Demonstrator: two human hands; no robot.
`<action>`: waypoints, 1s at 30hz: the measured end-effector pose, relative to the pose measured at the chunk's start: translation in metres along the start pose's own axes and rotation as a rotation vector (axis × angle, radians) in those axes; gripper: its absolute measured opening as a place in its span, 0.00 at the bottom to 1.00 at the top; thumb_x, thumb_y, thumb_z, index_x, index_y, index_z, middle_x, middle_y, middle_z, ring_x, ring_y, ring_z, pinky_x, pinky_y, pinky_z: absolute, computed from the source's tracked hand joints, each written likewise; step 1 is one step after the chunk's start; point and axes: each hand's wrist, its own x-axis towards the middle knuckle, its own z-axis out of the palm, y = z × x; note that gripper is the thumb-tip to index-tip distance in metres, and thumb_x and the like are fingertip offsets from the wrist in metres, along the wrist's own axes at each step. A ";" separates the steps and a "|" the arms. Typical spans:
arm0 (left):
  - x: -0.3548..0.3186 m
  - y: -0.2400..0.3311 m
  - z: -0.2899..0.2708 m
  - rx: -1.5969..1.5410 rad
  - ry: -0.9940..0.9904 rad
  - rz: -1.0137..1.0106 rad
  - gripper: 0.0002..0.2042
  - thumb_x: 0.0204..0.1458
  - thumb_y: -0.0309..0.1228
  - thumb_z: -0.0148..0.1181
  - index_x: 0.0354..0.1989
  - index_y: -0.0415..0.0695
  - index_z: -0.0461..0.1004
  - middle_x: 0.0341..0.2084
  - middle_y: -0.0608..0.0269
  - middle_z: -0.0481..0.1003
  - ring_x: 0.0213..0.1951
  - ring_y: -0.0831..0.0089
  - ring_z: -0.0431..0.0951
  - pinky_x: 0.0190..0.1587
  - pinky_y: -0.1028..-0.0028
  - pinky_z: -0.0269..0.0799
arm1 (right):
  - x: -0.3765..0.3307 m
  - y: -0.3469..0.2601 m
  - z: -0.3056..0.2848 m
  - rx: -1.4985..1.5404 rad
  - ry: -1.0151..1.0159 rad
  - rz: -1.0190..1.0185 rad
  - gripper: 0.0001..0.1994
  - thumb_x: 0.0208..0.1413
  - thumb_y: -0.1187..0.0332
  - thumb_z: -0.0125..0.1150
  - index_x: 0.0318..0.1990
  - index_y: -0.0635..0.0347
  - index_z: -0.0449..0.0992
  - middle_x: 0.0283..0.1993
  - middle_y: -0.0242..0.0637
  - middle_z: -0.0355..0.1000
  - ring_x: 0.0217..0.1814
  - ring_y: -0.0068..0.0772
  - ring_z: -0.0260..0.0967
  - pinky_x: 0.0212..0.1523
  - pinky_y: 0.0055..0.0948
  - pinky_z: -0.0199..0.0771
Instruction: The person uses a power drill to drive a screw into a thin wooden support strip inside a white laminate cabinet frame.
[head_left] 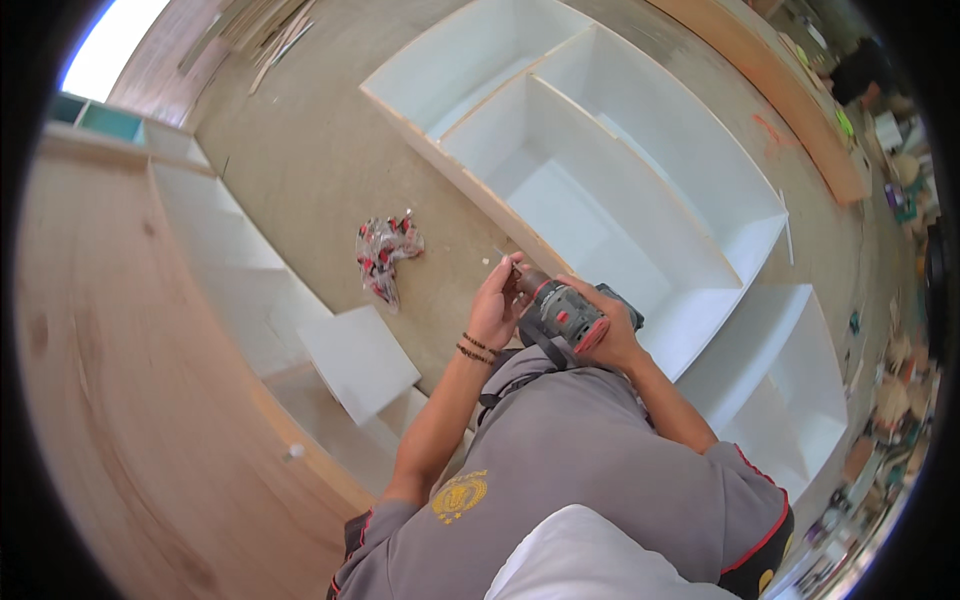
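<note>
My right hand (612, 335) grips a dark cordless drill (568, 312) with red accents, held in front of my waist. The drill's nose points up and to the left. At that nose the fingers of my left hand (497, 303) are pinched around the chuck end, where a thin bit (503, 256) sticks out. Whether the left fingers also hold something small cannot be made out. Just beyond my hands stands the edge of a large white open cabinet (480, 195) with dividers, lying on its back.
A clear plastic bag with red and black pieces (384, 256) lies on the concrete floor (290, 200). To the left, a white panel (360, 362) rests on a wood-sided cabinet (130, 370). Another white cabinet (775, 400) is at right. Clutter (885, 440) lines the far right; a person (862, 72) is there.
</note>
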 end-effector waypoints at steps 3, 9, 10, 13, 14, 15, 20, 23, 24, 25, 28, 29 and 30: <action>0.066 0.059 0.031 0.100 -0.084 -0.077 0.17 0.71 0.44 0.48 0.58 0.48 0.74 0.41 0.73 0.78 0.43 0.80 0.75 0.46 0.75 0.70 | 0.064 -0.008 -0.010 0.049 0.131 0.065 0.37 0.44 0.69 0.75 0.67 0.53 0.70 0.57 0.42 0.79 0.55 0.40 0.80 0.56 0.31 0.76; 0.219 0.114 0.055 0.155 -0.202 -0.280 0.17 0.70 0.46 0.50 0.57 0.49 0.74 0.42 0.74 0.77 0.46 0.80 0.74 0.50 0.72 0.69 | 0.184 0.019 -0.010 0.142 0.350 0.264 0.35 0.46 0.77 0.69 0.66 0.61 0.69 0.58 0.42 0.77 0.57 0.30 0.75 0.59 0.28 0.71; 0.243 0.117 0.056 0.153 -0.203 -0.322 0.17 0.69 0.46 0.50 0.57 0.49 0.74 0.43 0.73 0.77 0.47 0.79 0.74 0.52 0.70 0.68 | 0.203 0.030 -0.007 0.150 0.377 0.314 0.34 0.46 0.79 0.68 0.66 0.61 0.69 0.57 0.41 0.77 0.57 0.30 0.75 0.59 0.28 0.71; 0.332 0.127 0.059 0.149 -0.260 -0.392 0.17 0.69 0.45 0.50 0.57 0.49 0.73 0.49 0.68 0.75 0.56 0.73 0.71 0.60 0.65 0.64 | 0.260 0.081 -0.003 0.042 0.445 0.337 0.35 0.46 0.80 0.67 0.66 0.59 0.69 0.58 0.44 0.77 0.60 0.36 0.76 0.59 0.29 0.72; 0.357 0.133 0.059 0.146 -0.281 -0.426 0.16 0.70 0.45 0.50 0.58 0.50 0.72 0.52 0.66 0.74 0.59 0.70 0.70 0.63 0.63 0.63 | 0.280 0.096 -0.001 0.033 0.477 0.361 0.34 0.46 0.80 0.67 0.66 0.59 0.69 0.58 0.44 0.76 0.60 0.36 0.76 0.59 0.30 0.72; 0.384 0.135 0.058 0.150 -0.291 -0.462 0.16 0.69 0.45 0.51 0.57 0.50 0.72 0.57 0.66 0.74 0.61 0.71 0.68 0.64 0.64 0.62 | 0.301 0.113 0.002 0.025 0.507 0.387 0.34 0.46 0.79 0.67 0.65 0.59 0.69 0.58 0.45 0.76 0.60 0.36 0.76 0.59 0.30 0.73; 0.549 0.144 0.067 0.184 -0.398 -0.501 0.18 0.68 0.48 0.51 0.57 0.51 0.73 0.61 0.69 0.72 0.62 0.72 0.67 0.65 0.63 0.59 | 0.410 0.212 -0.003 -0.035 0.619 0.592 0.30 0.46 0.79 0.66 0.62 0.62 0.70 0.55 0.45 0.76 0.55 0.39 0.77 0.56 0.34 0.76; 0.642 0.141 0.076 0.221 -0.437 -0.471 0.18 0.69 0.48 0.50 0.57 0.50 0.73 0.61 0.69 0.72 0.63 0.73 0.67 0.66 0.62 0.58 | 0.475 0.272 -0.014 0.293 0.726 0.703 0.22 0.47 0.79 0.65 0.53 0.65 0.73 0.43 0.39 0.79 0.36 0.31 0.77 0.35 0.31 0.79; 0.674 0.135 0.077 0.231 -0.437 -0.454 0.18 0.69 0.48 0.49 0.57 0.50 0.73 0.61 0.69 0.72 0.63 0.73 0.67 0.67 0.61 0.58 | 0.500 0.285 -0.022 0.334 0.746 0.717 0.19 0.47 0.80 0.64 0.50 0.66 0.74 0.41 0.38 0.78 0.33 0.29 0.74 0.32 0.30 0.75; 0.703 0.126 0.071 0.238 -0.427 -0.442 0.18 0.69 0.48 0.49 0.57 0.49 0.73 0.61 0.69 0.72 0.63 0.73 0.67 0.67 0.61 0.58 | 0.519 0.308 -0.025 0.378 0.759 0.740 0.17 0.47 0.82 0.62 0.47 0.66 0.75 0.39 0.37 0.78 0.29 0.26 0.71 0.29 0.28 0.72; 0.775 0.096 0.077 0.196 -0.367 -0.387 0.18 0.70 0.47 0.47 0.57 0.49 0.73 0.61 0.69 0.72 0.63 0.73 0.67 0.67 0.61 0.59 | 0.564 0.373 -0.043 0.445 0.783 0.749 0.14 0.46 0.83 0.61 0.44 0.66 0.76 0.36 0.36 0.77 0.25 0.23 0.67 0.25 0.26 0.67; 0.793 0.089 0.075 0.147 -0.373 -0.366 0.18 0.71 0.46 0.47 0.57 0.49 0.73 0.61 0.69 0.72 0.63 0.72 0.67 0.67 0.62 0.59 | 0.573 0.389 -0.046 0.473 0.784 0.747 0.14 0.46 0.83 0.61 0.43 0.66 0.76 0.36 0.36 0.77 0.25 0.23 0.67 0.25 0.26 0.66; 0.812 0.086 0.077 0.100 -0.390 -0.341 0.18 0.71 0.46 0.46 0.57 0.49 0.73 0.60 0.69 0.72 0.63 0.72 0.67 0.67 0.63 0.60 | 0.585 0.403 -0.052 0.452 0.758 0.747 0.14 0.46 0.82 0.61 0.43 0.66 0.76 0.36 0.36 0.77 0.25 0.23 0.67 0.25 0.26 0.66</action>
